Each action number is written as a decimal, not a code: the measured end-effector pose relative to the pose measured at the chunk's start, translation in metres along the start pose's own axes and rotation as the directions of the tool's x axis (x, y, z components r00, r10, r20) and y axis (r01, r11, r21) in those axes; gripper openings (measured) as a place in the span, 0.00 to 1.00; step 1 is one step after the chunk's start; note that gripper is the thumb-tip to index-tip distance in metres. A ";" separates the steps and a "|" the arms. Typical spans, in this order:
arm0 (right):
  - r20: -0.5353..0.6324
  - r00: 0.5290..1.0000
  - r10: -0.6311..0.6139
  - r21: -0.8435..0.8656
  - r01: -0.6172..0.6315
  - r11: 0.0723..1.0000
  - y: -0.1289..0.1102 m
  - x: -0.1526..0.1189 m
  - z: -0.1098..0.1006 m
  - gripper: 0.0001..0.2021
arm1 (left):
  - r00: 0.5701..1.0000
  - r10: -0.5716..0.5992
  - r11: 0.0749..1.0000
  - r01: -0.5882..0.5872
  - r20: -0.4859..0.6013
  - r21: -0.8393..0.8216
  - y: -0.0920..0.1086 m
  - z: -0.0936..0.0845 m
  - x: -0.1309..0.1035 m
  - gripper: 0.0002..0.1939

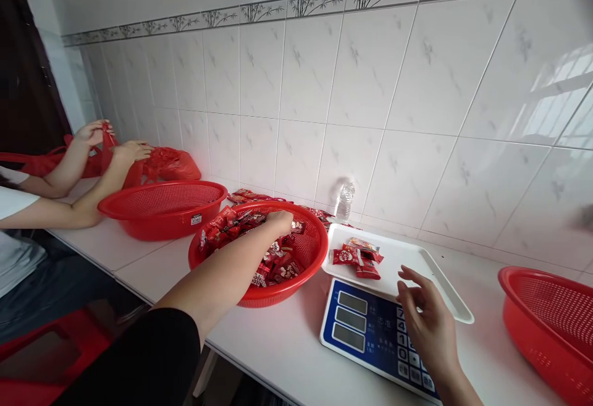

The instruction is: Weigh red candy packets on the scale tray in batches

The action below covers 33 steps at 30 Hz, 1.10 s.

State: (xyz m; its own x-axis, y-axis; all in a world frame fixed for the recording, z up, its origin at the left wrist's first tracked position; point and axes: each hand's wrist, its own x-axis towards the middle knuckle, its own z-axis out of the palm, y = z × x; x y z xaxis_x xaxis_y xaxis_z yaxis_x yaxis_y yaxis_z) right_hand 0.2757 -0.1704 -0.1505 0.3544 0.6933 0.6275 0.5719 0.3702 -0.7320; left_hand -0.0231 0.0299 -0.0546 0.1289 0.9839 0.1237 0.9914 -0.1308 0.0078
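- And here's the left hand [280, 223], reaching down into the middle basket [267, 295], a red perforated one well loaded with small packets [278, 264] in red wrappers!
- Its fingers dip in at the far side, right up against a packet; whether they grip it, I cannot tell, as the back of the hand hides them.
- Over to the right hand [428, 319]: it hovers above the keypad side of the blue-and-white scale [384, 350], fingers loosely curled, a narrow gap between thumb and forefinger, nothing seen between them.
- Just behind the scale's panel, the white tray [407, 261] shows a little cluster of packets gathered at its left end, mostly red, one paler at the back.
- The scale's three grey windows line up on the left of its panel, near the middle basket.
- Along the wall, more red packets [259, 196] lie behind the middle basket, and a clear bottle [344, 201] stands upright behind the tray.
- Out on the far right, another red basket [532, 319] comes partly into view.
- And on the left, a co-worker's two hands [111, 140] handle red plastic bags [173, 164] beyond the left basket [162, 227], which bears a white label.
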 end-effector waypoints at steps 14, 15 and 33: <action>-0.006 1.000 -0.020 -0.004 0.020 1.000 -0.001 0.000 0.000 0.18 | 0.990 -0.040 0.949 -0.005 -0.136 -0.314 -0.002 -0.017 0.004 0.09; -0.007 1.000 -0.021 -0.009 0.021 1.000 -0.002 0.000 0.000 0.18 | 0.986 -0.031 0.936 -0.029 -0.166 -0.351 -0.001 -0.019 0.006 0.11; 0.020 0.999 -0.027 0.039 0.026 0.999 -0.009 0.002 0.001 0.16 | 0.655 0.729 0.612 -0.754 -0.199 -0.238 0.082 -0.002 -0.030 0.18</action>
State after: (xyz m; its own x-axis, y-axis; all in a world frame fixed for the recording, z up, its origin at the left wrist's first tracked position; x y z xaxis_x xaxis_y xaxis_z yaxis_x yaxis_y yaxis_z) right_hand 0.2707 -0.1720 -0.1428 0.3240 0.6954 0.6414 0.5515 0.4121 -0.7253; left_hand 0.0542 -0.0111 -0.0555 0.8024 0.5247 0.2842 0.5040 -0.8509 0.1479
